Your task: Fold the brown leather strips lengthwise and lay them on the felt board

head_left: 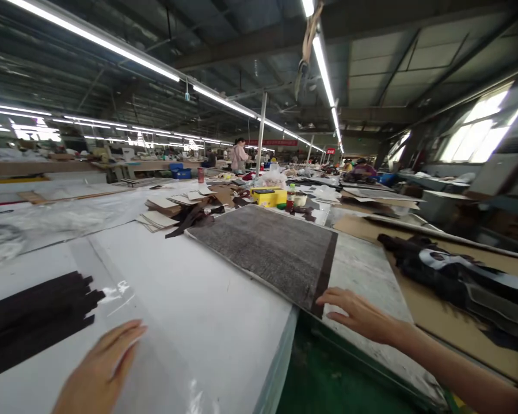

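My left hand (106,365) hovers over or rests on the white tabletop (190,310), fingers stretched out and holding nothing. To its left lies a stack of dark brown strips (34,313) with staggered ends. My right hand (349,313) is at the near right corner of a flat grey textured panel (263,247), its fingers extended. A dark strip (328,267) runs along that panel's right edge, and my fingertips are at the strip's near end. Whether they press on it I cannot tell.
Cardstock pieces (157,213) and dark scraps (194,218) lie beyond the panel. Behind it stand a yellow box (268,196) and a bottle (290,198). Dark material (449,276) lies on brown board (423,305) at right. A person (239,155) stands farther back.
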Motion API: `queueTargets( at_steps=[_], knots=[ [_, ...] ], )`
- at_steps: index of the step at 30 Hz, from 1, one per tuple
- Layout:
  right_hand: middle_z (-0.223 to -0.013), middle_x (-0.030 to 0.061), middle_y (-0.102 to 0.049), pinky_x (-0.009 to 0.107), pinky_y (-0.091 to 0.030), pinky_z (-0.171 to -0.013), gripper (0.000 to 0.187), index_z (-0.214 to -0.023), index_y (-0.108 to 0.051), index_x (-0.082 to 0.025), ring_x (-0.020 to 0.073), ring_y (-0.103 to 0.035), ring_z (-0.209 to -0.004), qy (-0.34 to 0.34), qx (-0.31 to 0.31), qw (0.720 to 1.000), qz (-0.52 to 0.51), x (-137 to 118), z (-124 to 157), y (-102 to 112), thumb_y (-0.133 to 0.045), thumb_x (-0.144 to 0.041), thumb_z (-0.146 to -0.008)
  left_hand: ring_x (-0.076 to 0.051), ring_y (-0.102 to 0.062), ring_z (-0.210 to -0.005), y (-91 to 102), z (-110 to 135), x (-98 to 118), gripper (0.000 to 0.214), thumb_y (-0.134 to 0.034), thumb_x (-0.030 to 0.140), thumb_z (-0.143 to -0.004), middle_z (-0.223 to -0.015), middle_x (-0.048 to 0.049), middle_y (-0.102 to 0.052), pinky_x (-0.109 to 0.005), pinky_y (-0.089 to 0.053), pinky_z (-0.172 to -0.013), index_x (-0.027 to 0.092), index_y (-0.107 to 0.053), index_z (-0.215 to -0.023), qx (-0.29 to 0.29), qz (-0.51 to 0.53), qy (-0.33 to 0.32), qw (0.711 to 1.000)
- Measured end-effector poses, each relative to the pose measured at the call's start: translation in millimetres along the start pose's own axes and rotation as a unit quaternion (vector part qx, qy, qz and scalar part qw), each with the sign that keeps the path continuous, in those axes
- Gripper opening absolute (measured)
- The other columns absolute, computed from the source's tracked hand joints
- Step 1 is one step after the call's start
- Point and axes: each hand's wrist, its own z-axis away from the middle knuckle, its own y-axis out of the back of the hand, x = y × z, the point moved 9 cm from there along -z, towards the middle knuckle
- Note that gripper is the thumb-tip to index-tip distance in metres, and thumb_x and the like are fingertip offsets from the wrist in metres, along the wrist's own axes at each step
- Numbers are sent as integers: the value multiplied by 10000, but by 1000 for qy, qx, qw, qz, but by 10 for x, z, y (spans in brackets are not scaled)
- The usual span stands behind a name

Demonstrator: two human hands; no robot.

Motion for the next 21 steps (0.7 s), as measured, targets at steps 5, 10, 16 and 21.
queueTargets(
  at_steps=[5, 10, 16, 21],
  knots=[
    [-1054, 71, -607, 351, -471, -825, 236, -1142, -595, -243, 198, -601, -908, 16, 2, 1000, 9, -143, -52, -92, -445, -276, -963, -170, -582, -1095, -829, -57, 1902, 361, -369, 181, -922, -1182, 3, -640, -321, -494, -982, 291, -594, -1181, -181, 148, -172, 957],
    [-975, 55, -607, 334, -451, -810, 194, -1080, -620, -229, 191, -589, -890, 36, 4, 999, -2, -142, -117, -138, -472, -240, -956, -164, -481, -1213, -1348, -147, 3091, 585, -336, 20, -839, -1270, -20, -599, -318, -428, -1043, 210, -383, -1391, -252, 223, -221, 916],
    [-956, 57, -605, 307, -447, -799, 213, -1140, -600, -222, 186, -572, -892, 75, 19, 995, -58, -76, -82, -168, -467, -239, -974, -213, -426, -1266, -1958, -142, 3330, 660, -373, -5, -776, -1290, -86, -582, -390, -372, -1075, 106, -324, -1424, -281, 207, -231, 908],
    [-940, 72, -597, 283, -445, -766, 238, -1061, -611, -182, 179, -556, -868, 102, 32, 991, -84, 23, -85, -209, -391, -253, -1006, -217, -358, -1319, -2075, -90, 3282, 611, -347, 34, -842, -1305, -92, -572, -419, -319, -1103, 104, -275, -1445, -280, 186, -212, 918]
  ],
)
